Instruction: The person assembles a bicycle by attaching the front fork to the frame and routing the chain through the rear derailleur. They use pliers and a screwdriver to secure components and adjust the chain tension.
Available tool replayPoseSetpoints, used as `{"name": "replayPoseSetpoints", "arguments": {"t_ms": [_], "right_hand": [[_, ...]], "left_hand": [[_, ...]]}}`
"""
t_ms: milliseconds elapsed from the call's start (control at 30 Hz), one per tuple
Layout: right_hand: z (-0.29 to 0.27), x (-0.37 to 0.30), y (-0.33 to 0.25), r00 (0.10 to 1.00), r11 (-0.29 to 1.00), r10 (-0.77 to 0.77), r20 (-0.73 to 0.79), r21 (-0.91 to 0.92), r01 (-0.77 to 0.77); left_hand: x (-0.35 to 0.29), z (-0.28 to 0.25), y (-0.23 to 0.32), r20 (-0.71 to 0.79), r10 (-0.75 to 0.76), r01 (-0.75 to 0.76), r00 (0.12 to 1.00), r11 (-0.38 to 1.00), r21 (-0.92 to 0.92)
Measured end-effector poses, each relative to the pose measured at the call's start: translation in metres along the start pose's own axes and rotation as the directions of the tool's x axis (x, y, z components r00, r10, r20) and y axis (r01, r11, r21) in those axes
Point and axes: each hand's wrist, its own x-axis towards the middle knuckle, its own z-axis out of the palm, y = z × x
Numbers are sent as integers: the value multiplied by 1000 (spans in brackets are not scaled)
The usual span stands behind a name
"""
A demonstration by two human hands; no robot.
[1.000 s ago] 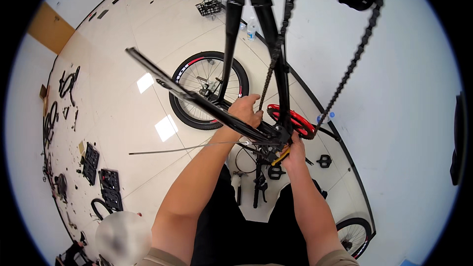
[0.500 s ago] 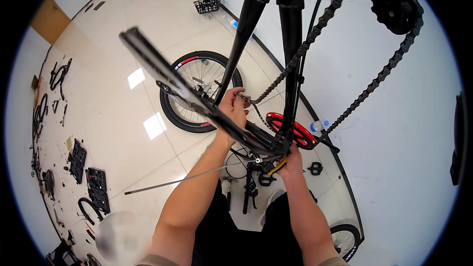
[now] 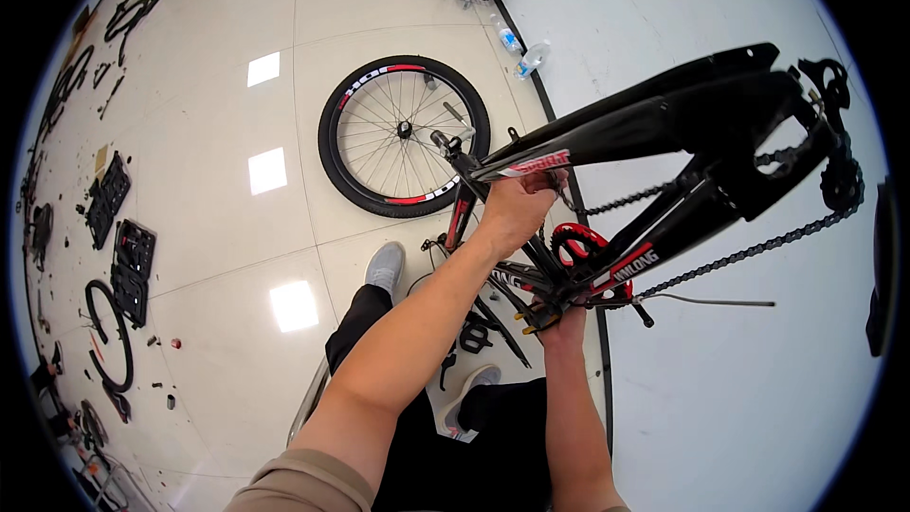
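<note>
Bicycle frame swung over to the right, both hands gripping it.

The black bicycle frame (image 3: pixel 664 123), upright a second earlier, lay tilted toward the right, its chain (image 3: pixel 749 251) sagging beneath. The left hand (image 3: pixel 517 209) was clenched around a frame tube, higher than before; the right hand (image 3: pixel 559 308) grasped the frame low by the red chainring (image 3: pixel 580 245). The view had shifted: the loose wheel (image 3: pixel 403 137) lay flat on the floor (image 3: pixel 209 256) farther left, just beyond the grey shoe (image 3: pixel 384 267). Tool cases (image 3: pixel 128 265) sat at far left.
</note>
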Motion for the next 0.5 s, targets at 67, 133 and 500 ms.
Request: {"name": "replayPoseSetpoints", "arguments": {"t_ms": [67,133,500], "right_hand": [[1,-1,0,1000,999,-10,0,-49,10],[3,-2,-1,999,996,-23,-26,-84,20],[-7,-12,11,988,998,-9,-152,-62,-1]], "left_hand": [[2,-4,-8,14,58,-58,998,998,-23],[-2,-1,-3,-30,3,-1,1000,999,54],[-5,-3,7,197,505,-531,840,693,488]]}}
